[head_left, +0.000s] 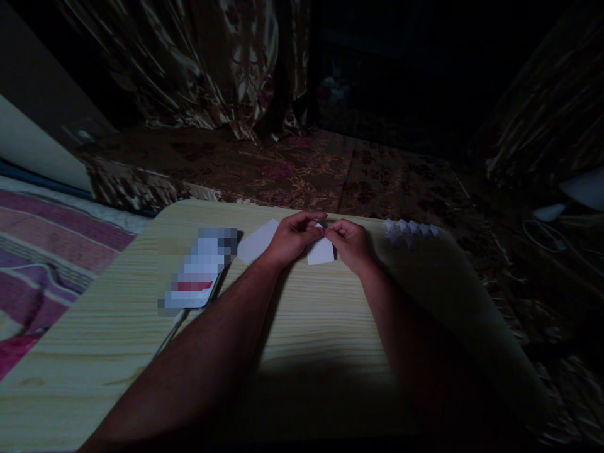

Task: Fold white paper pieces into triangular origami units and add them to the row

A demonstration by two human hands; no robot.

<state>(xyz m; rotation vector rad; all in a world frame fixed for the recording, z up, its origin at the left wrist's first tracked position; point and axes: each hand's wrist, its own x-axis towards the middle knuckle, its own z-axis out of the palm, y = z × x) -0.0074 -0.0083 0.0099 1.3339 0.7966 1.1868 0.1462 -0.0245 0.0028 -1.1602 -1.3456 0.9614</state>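
Both hands meet near the far edge of the wooden table, over a small white piece of paper (321, 253). My left hand (295, 236) pinches the paper's upper part between thumb and fingers, its index finger stretched along the far side. From the other side, my right hand (348, 239) grips the paper's top corner, fingertips almost touching the left thumb. Fingers cover that upper corner, so any fold there is hidden. Just left of my left hand lies another white sheet of paper (258, 242), partly behind the hand.
A phone (202, 264), blurred out, lies at the left with a white cable (170, 333). Several small folded white paper pieces (410, 229) stand at the table's (325, 327) far right. Beyond are a patterned cloth-covered ledge (283, 167) and curtains (226, 63); a striped bedspread (42, 251) is left.
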